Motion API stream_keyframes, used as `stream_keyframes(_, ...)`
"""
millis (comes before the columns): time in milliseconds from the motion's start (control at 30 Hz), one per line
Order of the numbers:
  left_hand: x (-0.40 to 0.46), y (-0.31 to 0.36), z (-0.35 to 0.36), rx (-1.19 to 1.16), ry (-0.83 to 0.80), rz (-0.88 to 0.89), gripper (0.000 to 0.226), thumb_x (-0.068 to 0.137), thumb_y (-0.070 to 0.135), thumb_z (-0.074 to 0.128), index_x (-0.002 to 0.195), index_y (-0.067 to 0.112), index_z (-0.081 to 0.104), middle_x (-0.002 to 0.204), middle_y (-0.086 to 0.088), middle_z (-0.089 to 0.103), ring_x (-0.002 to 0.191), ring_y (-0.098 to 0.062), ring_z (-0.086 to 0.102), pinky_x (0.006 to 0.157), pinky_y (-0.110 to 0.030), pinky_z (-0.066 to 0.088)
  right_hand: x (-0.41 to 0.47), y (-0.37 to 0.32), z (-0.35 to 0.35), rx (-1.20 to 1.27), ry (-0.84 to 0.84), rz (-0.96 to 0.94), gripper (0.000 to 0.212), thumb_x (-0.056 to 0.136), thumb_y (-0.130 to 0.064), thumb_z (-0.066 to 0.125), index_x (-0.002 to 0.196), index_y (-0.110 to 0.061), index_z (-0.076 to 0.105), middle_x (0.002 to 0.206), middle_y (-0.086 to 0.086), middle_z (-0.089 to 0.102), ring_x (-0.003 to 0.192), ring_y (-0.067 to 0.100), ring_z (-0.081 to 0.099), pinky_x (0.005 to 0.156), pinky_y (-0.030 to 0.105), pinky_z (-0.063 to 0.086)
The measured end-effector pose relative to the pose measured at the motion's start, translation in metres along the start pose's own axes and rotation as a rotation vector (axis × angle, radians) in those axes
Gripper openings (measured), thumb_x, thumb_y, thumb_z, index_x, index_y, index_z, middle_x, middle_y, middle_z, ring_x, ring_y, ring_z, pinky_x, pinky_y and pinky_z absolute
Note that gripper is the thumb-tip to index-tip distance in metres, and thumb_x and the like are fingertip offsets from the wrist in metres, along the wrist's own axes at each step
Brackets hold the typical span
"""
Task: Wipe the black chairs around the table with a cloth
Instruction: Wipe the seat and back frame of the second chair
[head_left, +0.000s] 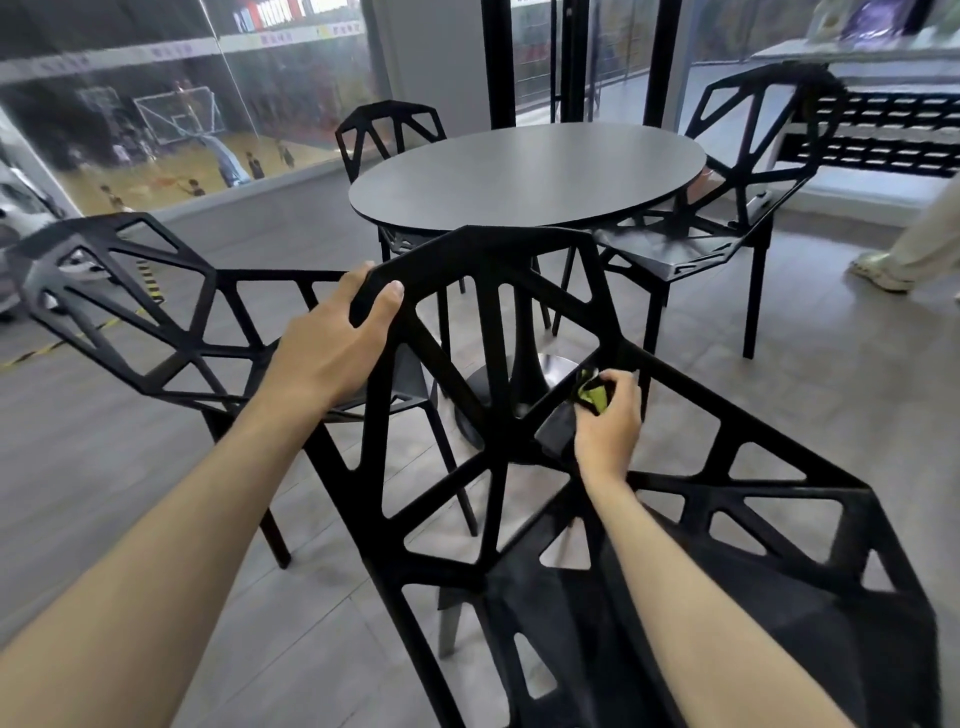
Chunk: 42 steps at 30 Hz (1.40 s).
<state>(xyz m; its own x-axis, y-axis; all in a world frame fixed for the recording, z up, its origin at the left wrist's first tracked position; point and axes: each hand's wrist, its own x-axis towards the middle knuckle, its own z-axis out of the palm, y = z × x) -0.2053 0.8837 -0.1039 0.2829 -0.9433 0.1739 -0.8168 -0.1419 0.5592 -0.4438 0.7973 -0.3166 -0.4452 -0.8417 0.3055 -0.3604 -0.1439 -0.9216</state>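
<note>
A black open-lattice chair (498, 322) stands right in front of me, its backrest facing me. My left hand (332, 343) grips the top left edge of that backrest. My right hand (608, 415) reaches through the frame and presses a bunched green cloth (595, 396) against a bar on the chair's right side. Three more black chairs stand around the round grey table (524, 176): a chair on the left (130, 306), a chair at the far side (389, 130) and a chair on the right (727, 208).
Another person's leg and shoe (893, 260) are at the right edge. A black slatted bench (883, 135) stands behind the right chair. Glass walls run along the back and left. The floor is grey tile.
</note>
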Motion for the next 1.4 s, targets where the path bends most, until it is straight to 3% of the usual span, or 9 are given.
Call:
stream_keyframes(133,0.004,-0.003,0.001,0.008,0.015,0.017,0.058,0.103,0.070,0.032,0.156,0.048,0.031,0.148,-0.009,0.056,0.139,-0.036,0.047,0.109,-0.044,0.037,-0.056,0.005,0.016,0.039,-0.045,-0.039,0.035,0.084,-0.002,0.076,0.109,-0.024,0.067,0.110,-0.007,0.057,0.099,0.010,0.059,0.086,0.026,0.053)
stream_keyframes(333,0.006,-0.006,0.002,-0.004,0.006,0.012,0.057,0.101,0.072,0.032,0.155,0.050,0.033,0.145,-0.006,0.058,0.136,-0.035,0.049,0.105,-0.043,0.038,-0.096,-0.018,0.026,-0.068,-0.231,-0.282,0.039,0.078,-0.009,0.080,0.110,-0.029,0.073,0.112,-0.009,0.060,0.103,0.011,0.054,0.083,0.005,0.035)
stream_keyframes(500,0.004,-0.004,0.001,-0.001,-0.002,0.001,0.058,0.102,0.071,0.031,0.156,0.049,0.032,0.147,-0.010,0.057,0.138,-0.037,0.048,0.108,-0.046,0.037,-0.085,0.011,0.011,-0.283,-0.295,-0.370,0.039,0.078,-0.010,0.078,0.109,-0.032,0.070,0.115,-0.011,0.055,0.105,0.015,0.052,0.065,0.031,0.053)
stream_keyframes(733,0.005,-0.006,0.001,0.028,0.020,0.010,0.060,0.101,0.074,0.030,0.155,0.049,0.032,0.145,-0.008,0.059,0.136,-0.038,0.050,0.107,-0.047,0.039,-0.048,0.071,-0.025,-0.519,-0.274,0.131,0.034,0.084,-0.010,0.066,0.109,-0.032,0.068,0.103,-0.003,0.052,0.104,0.031,0.054,0.071,0.037,0.048)
stream_keyframes(833,0.006,-0.005,0.002,0.028,0.019,0.013,0.060,0.100,0.074,0.030,0.155,0.049,0.032,0.145,-0.007,0.059,0.136,-0.037,0.049,0.107,-0.047,0.038,-0.058,0.055,-0.012,-0.382,-0.253,0.134,0.028,0.083,-0.014,0.072,0.104,-0.032,0.069,0.099,-0.006,0.055,0.098,0.026,0.058,0.071,0.034,0.046)
stream_keyframes(967,0.008,-0.009,0.004,0.060,0.039,0.014,0.062,0.099,0.077,0.029,0.154,0.050,0.031,0.145,-0.006,0.059,0.135,-0.038,0.050,0.108,-0.051,0.040,-0.091,0.035,-0.001,-0.146,-0.364,-0.061,0.037,0.080,-0.013,0.080,0.108,-0.035,0.069,0.108,-0.017,0.059,0.096,0.007,0.061,0.080,0.027,0.052)
stream_keyframes(1133,0.010,-0.011,0.004,0.057,0.034,0.016,0.061,0.098,0.078,0.028,0.153,0.050,0.033,0.147,-0.004,0.057,0.135,-0.037,0.051,0.110,-0.052,0.040,-0.087,0.039,-0.003,-0.393,-0.400,-0.206,0.047,0.074,-0.002,0.073,0.109,-0.033,0.067,0.111,-0.017,0.054,0.101,0.012,0.054,0.068,0.035,0.054)
stream_keyframes(1333,0.012,-0.015,0.003,0.038,0.027,0.019,0.063,0.093,0.083,0.025,0.149,0.055,0.034,0.143,-0.001,0.060,0.134,-0.035,0.052,0.112,-0.053,0.041,-0.049,0.069,-0.019,-0.383,-0.273,0.177,0.034,0.081,-0.013,0.071,0.109,-0.031,0.070,0.110,0.000,0.067,0.103,0.029,0.063,0.074,0.035,0.048)
stream_keyframes(1400,0.013,-0.016,0.004,0.047,0.034,0.022,0.062,0.095,0.081,0.025,0.149,0.054,0.034,0.142,-0.001,0.060,0.133,-0.035,0.052,0.110,-0.052,0.041,-0.035,0.070,-0.019,-0.448,-0.252,0.190,0.033,0.082,-0.013,0.070,0.109,-0.032,0.072,0.109,0.002,0.069,0.103,0.030,0.064,0.071,0.034,0.047)
